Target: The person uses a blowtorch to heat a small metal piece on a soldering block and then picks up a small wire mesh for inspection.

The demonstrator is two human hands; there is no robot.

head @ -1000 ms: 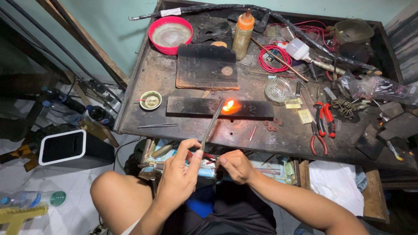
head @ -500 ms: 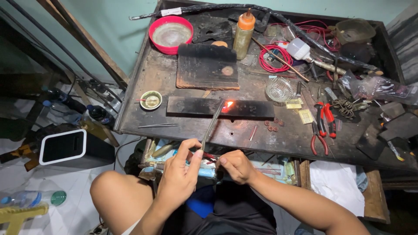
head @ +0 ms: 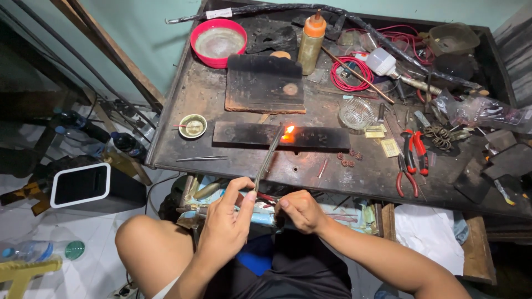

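Note:
My left hand (head: 227, 221) grips the lower end of a thin metal torch tube (head: 269, 158) that slants up over the bench edge. Its tip carries a small orange flame (head: 288, 132), which plays on a long dark charred block (head: 316, 138). My right hand (head: 302, 210) is closed, pinching the torch's rear end just right of my left thumb. What exactly sits between those fingers is hidden. Both hands hover just in front of the workbench's (head: 233, 160) near edge, above my lap.
On the bench are a small brass dish (head: 193, 126), tweezers (head: 202, 159), a burnt slab (head: 265, 86), a red bowl (head: 218, 41), an orange-capped bottle (head: 310, 41), a red wire coil (head: 352, 73), a glass dish (head: 356, 112) and red-handled pliers (head: 410, 158). A white-framed box (head: 83, 185) stands on the floor, left.
The flame dimmed half a second ago and is a little brighter again now. Both hands and the torch have stayed almost still.

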